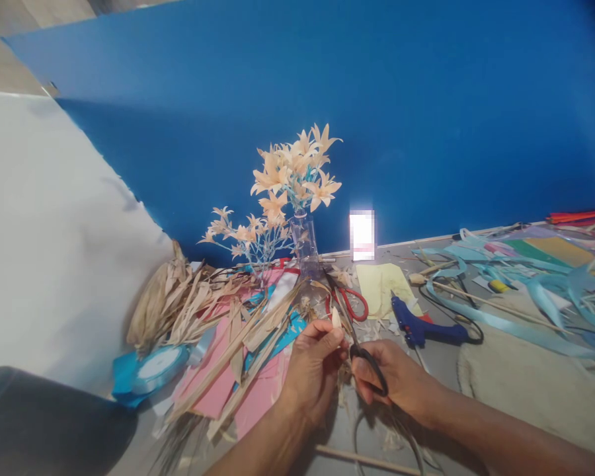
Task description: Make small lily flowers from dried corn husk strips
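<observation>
Between the thumb and fingers of my left hand is a small pale petal-shaped piece, its pointed tip upward. My right hand grips black-handled scissors, whose blades point up and away, right beside the piece. Behind my hands lies a second pair of scissors with red handles. Dried husk strips spread left of my left hand over pink sheets. A clear bottle stands beyond, holding pale husk-like flowers on bluish stems.
A blue glue gun lies right of my right hand, near a yellow paper. Light-blue ribbon and sticks spread at the right. A ribbon roll sits at the left. A blue panel stands behind the table.
</observation>
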{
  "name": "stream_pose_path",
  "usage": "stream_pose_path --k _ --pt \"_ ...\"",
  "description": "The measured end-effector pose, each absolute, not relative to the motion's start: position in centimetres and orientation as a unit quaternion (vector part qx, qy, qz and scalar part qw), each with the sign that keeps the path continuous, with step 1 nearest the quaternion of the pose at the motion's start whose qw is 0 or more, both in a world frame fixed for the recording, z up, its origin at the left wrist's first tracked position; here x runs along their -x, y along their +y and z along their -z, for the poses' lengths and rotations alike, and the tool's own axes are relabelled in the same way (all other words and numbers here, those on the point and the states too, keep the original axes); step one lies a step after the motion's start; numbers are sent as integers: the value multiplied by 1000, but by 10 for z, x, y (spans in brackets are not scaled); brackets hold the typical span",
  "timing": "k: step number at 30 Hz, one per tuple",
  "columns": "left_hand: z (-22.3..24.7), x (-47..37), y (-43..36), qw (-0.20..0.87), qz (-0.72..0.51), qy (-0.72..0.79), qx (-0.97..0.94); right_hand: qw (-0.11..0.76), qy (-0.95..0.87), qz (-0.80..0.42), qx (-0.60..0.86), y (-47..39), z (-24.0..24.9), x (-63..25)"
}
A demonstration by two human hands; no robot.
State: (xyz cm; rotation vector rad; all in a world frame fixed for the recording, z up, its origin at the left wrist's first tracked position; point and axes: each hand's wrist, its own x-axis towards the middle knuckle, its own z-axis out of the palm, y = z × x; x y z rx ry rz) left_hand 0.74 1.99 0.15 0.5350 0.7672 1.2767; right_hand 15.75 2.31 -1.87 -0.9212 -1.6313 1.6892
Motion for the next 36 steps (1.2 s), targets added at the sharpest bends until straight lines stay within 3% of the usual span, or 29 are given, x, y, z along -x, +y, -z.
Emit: stream_pose_path --k 29,36 --pt "-5 -6 18 706 -561 348 -255 289 -627 -641 336 24 20 -160" --pt "0 -9 17 705 -559 360 -247 412 -517 -614 432 27 9 -159"
